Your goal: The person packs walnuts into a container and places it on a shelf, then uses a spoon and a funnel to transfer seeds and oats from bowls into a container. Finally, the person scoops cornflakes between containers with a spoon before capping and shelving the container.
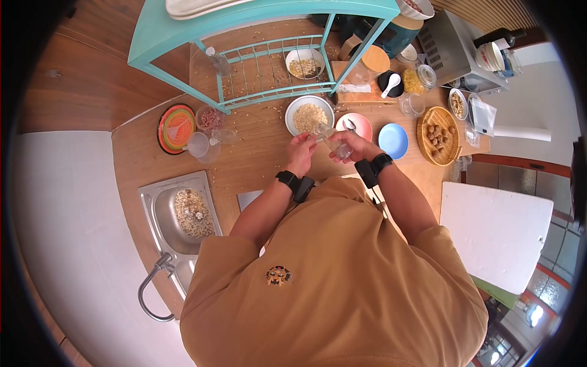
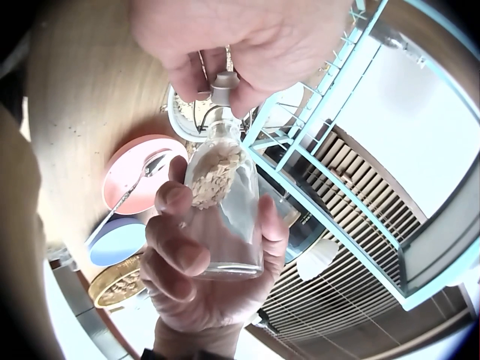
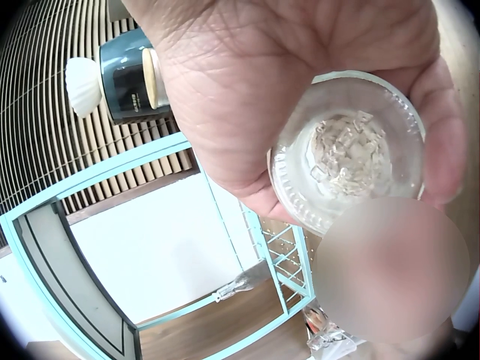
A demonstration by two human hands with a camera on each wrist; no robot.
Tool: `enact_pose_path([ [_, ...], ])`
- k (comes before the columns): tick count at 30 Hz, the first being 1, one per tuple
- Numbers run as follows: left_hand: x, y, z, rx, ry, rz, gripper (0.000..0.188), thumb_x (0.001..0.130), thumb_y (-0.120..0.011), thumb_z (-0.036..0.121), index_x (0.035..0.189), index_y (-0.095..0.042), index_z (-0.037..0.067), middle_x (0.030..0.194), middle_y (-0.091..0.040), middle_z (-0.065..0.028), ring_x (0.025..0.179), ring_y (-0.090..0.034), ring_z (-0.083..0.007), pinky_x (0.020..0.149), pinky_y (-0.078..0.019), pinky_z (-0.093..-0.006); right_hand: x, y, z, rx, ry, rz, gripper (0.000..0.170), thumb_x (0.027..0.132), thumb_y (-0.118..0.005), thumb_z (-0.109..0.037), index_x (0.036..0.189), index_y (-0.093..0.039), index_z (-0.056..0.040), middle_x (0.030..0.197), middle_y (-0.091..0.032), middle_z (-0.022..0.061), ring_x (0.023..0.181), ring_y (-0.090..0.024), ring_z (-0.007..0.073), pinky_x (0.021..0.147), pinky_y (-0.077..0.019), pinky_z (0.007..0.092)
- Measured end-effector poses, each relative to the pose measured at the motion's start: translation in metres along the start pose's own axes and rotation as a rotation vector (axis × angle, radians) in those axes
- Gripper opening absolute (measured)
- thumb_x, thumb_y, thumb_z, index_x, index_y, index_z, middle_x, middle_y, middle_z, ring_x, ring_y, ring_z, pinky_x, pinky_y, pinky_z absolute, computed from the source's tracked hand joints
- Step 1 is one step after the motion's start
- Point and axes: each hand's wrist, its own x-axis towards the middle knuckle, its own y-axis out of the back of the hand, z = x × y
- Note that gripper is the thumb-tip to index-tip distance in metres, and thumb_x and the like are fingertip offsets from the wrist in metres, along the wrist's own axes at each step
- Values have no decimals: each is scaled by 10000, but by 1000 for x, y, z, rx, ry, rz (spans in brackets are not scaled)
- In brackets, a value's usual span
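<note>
A clear glass bottle [image 1: 338, 145] with pale flakes inside is gripped by my right hand [image 1: 356, 148]. In the left wrist view, the right hand's [image 2: 199, 274] fingers curl round the bottle [image 2: 236, 240], and my left hand [image 2: 240, 37] pinches a small greyish stopper [image 2: 223, 88] at its neck. The bottle's base [image 3: 349, 150] faces the camera in the right wrist view, within the right hand [image 3: 247, 82]. Beyond my left hand [image 1: 299, 154], a white bowl of flakes [image 1: 309, 115] stands on the counter. A blurred patch hides part of the right wrist view.
A pink plate with a spoon [image 1: 362, 125], a blue bowl [image 1: 393, 141] and a basket of round brown items [image 1: 439, 156] stand to the right. Behind is a turquoise rack [image 1: 275, 98]. To the left are plastic containers [image 1: 199, 145] and a sink [image 1: 168, 208] holding flakes.
</note>
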Motion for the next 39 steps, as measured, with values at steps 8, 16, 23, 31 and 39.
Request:
enact_pose_path([
  [8, -1, 0, 2, -11, -4, -21, 298, 826, -678, 57, 1054, -487, 57, 959, -594, -57, 850, -580, -154, 744, -472, -278, 2, -2, -2, 136, -13, -8, 428, 766, -629, -393, 1076, -516, -120, 837, -654, 134, 624, -634, 189, 467, -433, 247],
  [16, 0, 1, 0, -27, -22, -25, 288, 833, -670, 53, 1060, -494, 52, 960, -596, -56, 863, -587, -157, 748, -471, -280, 9, 0, 1, 205, -43, -3, 405, 748, -648, -392, 990, -587, -73, 818, -663, 131, 602, -631, 190, 470, -450, 239],
  [23, 0, 4, -1, -10, -45, -4, 286, 827, -683, 65, 1051, -504, 53, 928, -599, -42, 801, -583, -132, 692, -461, -255, 9, -3, -1, 244, -52, -33, 418, 758, -649, -380, 1045, -542, -95, 842, -653, 135, 610, -637, 200, 492, -459, 251],
  [31, -4, 3, 0, 58, -52, 29, 297, 823, -695, 77, 1055, -512, 44, 871, -586, -25, 697, -539, -91, 577, -426, -208, 2, -6, 2, 242, -6, -1, 385, 773, -635, -383, 962, -607, -49, 823, -667, 139, 603, -633, 191, 473, -448, 239],
  [39, -7, 5, -6, -29, -32, -53, 285, 833, -671, 39, 1058, -500, 4, 846, -578, -49, 652, -534, -111, 574, -447, -225, -1, -3, 5, 237, -25, -15, 423, 764, -630, -391, 999, -578, -43, 816, -658, 141, 593, -625, 189, 447, -434, 237],
])
